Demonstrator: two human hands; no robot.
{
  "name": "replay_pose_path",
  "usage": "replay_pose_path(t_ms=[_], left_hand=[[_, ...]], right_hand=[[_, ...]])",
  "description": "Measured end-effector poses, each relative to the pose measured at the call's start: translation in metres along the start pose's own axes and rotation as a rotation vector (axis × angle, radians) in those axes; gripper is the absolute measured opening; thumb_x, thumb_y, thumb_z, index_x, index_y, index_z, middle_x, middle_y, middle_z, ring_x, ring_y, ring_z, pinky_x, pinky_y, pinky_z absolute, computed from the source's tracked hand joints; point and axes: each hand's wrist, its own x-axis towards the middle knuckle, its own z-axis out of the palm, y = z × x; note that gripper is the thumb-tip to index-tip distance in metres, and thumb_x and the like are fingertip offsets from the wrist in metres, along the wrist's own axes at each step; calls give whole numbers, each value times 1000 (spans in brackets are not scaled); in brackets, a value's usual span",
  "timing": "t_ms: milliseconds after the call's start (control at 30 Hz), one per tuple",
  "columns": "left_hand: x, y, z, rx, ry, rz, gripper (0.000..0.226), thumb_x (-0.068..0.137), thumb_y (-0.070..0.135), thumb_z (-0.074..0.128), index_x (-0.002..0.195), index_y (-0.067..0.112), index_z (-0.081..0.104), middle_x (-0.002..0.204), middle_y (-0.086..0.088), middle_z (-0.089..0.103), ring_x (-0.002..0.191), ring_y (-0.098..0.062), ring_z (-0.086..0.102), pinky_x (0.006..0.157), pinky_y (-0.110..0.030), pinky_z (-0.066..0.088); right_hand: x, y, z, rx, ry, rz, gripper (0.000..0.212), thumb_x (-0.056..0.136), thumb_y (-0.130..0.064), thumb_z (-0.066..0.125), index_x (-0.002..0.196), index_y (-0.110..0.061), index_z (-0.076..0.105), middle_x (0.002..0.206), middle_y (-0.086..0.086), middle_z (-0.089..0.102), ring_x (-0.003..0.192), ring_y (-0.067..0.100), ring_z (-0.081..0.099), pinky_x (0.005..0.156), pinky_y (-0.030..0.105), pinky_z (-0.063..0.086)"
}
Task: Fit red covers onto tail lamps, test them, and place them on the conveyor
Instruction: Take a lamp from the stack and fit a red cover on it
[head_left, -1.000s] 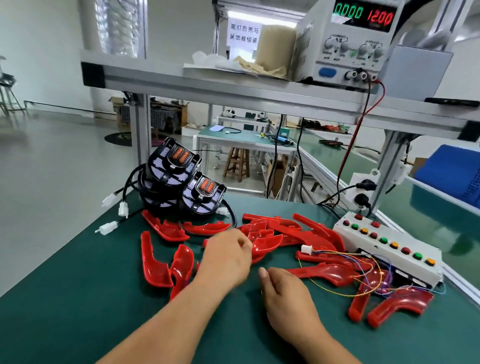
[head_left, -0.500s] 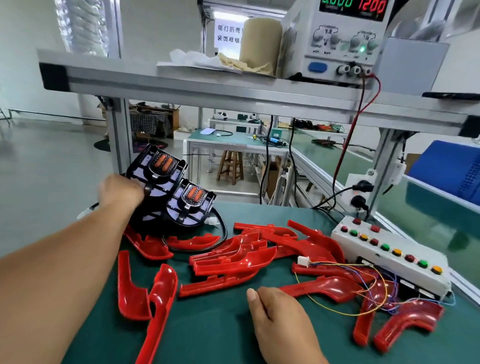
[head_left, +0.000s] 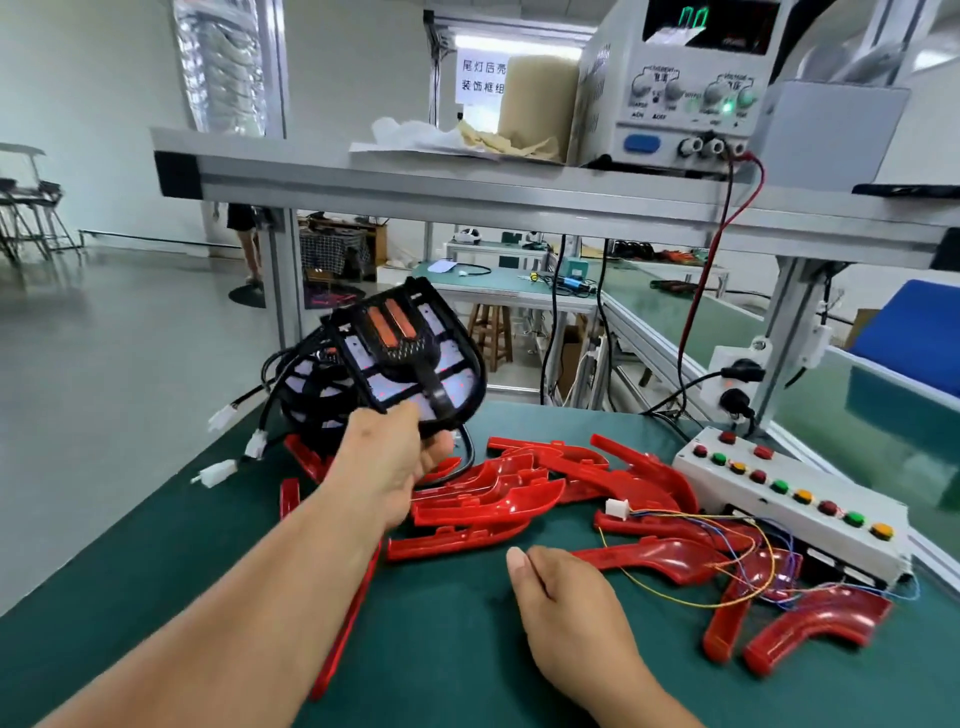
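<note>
My left hand (head_left: 387, 462) grips the lower edge of a black tail lamp (head_left: 410, 358) with orange bars, lifted above the green mat and tilted toward me. More black lamps (head_left: 311, 400) with cables and white plugs (head_left: 218, 473) lie behind it. Several red covers (head_left: 493, 499) are scattered across the middle of the mat, with more of these covers (head_left: 821, 623) at the right. My right hand (head_left: 566, 608) rests on the mat, fingers loosely curled, holding nothing. A white test box (head_left: 795, 499) with coloured buttons sits at the right; its thin wires end in a white connector (head_left: 617, 507).
A power supply (head_left: 675, 88) stands on the aluminium shelf (head_left: 467, 187) overhead, with red and black leads running down. A green conveyor (head_left: 883, 415) runs along the right. A blue crate (head_left: 919, 332) sits beyond it. A person stands far off at the left.
My left hand went from the red covers to the lamp pile, took hold of a tail lamp and lifted it toward me. My right hand stayed on the mat.
</note>
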Motion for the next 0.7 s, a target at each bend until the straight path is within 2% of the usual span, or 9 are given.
replay_pose_path(t_ms=[67,133,267,300,400,500,567,633,700], left_hand=[[-32,-18,7,-32,-36,-29,21,96,-1,47,111,1,62,94,-12,70,52,-10,61,44,-19,50],[-59,-37,14,-27,-46,-40,28,97,-2,42,123,1,51,114,-19,65,61,-15,61,47,-21,51],[-99,-69,21,-21,-119,-53,17,99,2,44,113,12,44,114,-18,65,68,-18,67,54,-25,55],[-105,-74,20,-2,-162,-56,15,101,7,46,113,16,43,116,-15,66,77,-21,70,58,-28,56],[-109,-85,11,157,-327,-33,19,100,25,53,117,27,44,123,2,66,103,-19,70,68,-27,54],[-103,-79,0,113,-507,-133,28,94,31,61,121,29,51,118,11,71,99,-7,69,75,-25,53],[-95,-64,-7,-65,-597,-253,54,77,51,72,123,26,59,118,3,72,98,-11,70,85,-31,51],[-83,-49,-16,-138,-653,-293,93,47,74,79,122,22,64,122,-6,70,105,-19,68,92,-38,49],[-71,-36,-28,2,-683,-295,113,41,91,63,126,17,61,123,-9,69,111,-23,67,94,-39,49]], right_hand=[[-1,-2,-3,240,12,26,53,95,-55,41,63,-13,43,56,-6,44,53,7,37,55,34,33],[-3,-5,-10,616,95,52,53,86,-59,43,69,-11,57,58,-5,51,53,8,41,53,29,34],[-7,-10,-22,1005,205,38,38,86,-49,44,86,-27,75,80,-9,73,68,3,63,58,13,48],[-7,-10,-23,1032,222,49,35,87,-48,45,87,-29,74,84,-6,75,73,5,65,62,16,51],[-3,-9,-27,981,321,127,36,97,-40,46,87,-13,68,87,8,73,77,19,62,73,35,50],[1,-4,-35,919,386,123,37,102,-32,43,86,-9,67,85,6,74,75,12,64,72,29,50],[3,-1,-38,904,401,92,38,103,-30,40,89,-10,68,87,3,75,80,11,67,73,26,50],[7,2,-41,891,406,99,40,104,-30,39,88,-10,70,88,0,76,83,14,68,73,24,52],[11,7,-45,868,390,135,43,104,-32,39,88,-9,72,88,0,76,84,16,70,72,24,54]])
